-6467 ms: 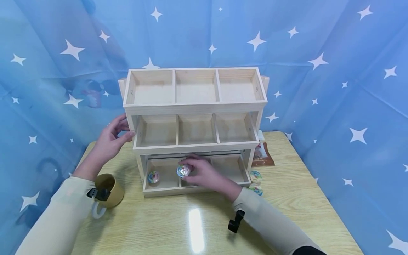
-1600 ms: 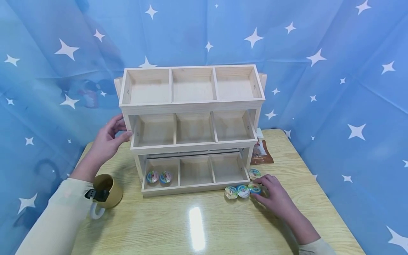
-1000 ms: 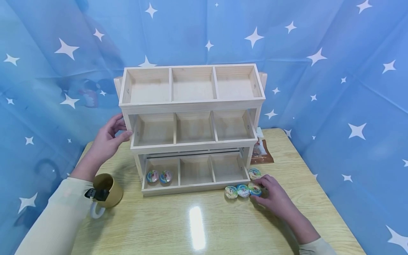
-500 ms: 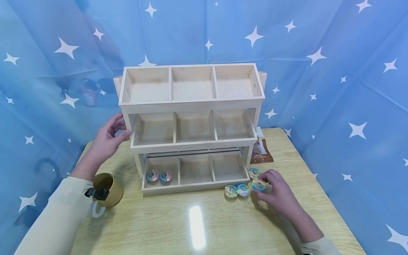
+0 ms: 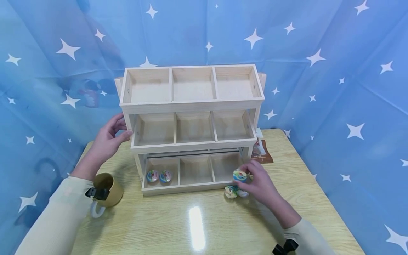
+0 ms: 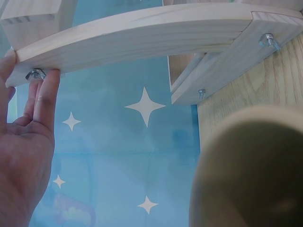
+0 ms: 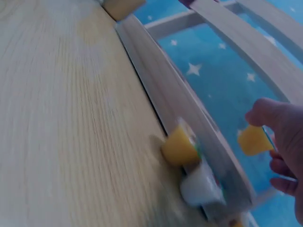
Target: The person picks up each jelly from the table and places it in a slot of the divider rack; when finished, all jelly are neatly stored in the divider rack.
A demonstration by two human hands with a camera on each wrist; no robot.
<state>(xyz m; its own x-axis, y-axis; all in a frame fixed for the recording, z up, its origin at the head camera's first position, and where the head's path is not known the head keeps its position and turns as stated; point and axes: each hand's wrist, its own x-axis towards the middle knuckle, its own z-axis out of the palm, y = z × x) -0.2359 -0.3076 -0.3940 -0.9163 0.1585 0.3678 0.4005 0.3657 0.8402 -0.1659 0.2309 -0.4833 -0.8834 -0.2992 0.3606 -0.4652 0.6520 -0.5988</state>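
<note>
A wooden rack (image 5: pixel 191 106) with three tiers, each split into three compartments, stands on the table. My left hand (image 5: pixel 106 141) grips its left side frame; in the left wrist view the thumb and fingers sit either side of the curved wooden bar (image 6: pixel 118 42), near a wing nut (image 6: pixel 35 74). Between thumb and fingers, my right hand (image 5: pixel 262 184) pinches a yellow jelly cup (image 7: pixel 253 140) near the bottom tier's right end. Two jelly cups lie in that tier's left compartment, one (image 5: pixel 152 176) beside the other (image 5: pixel 165 176). A yellow cup (image 7: pixel 180 147) and a white cup (image 7: pixel 201 185) stand by the rack's front edge.
A tan mug (image 5: pixel 116 191) with a pale handle is near my left forearm. Behind the rack's right side lies a brown packet (image 5: pixel 264 154). A blue curtain (image 5: pixel 334 88) with white stars surrounds the table (image 5: pixel 159 226).
A second cup joined the first in the bottom left compartment. My right hand then picked up another cup from the table's right and moved left with it. The left hand stayed put.
</note>
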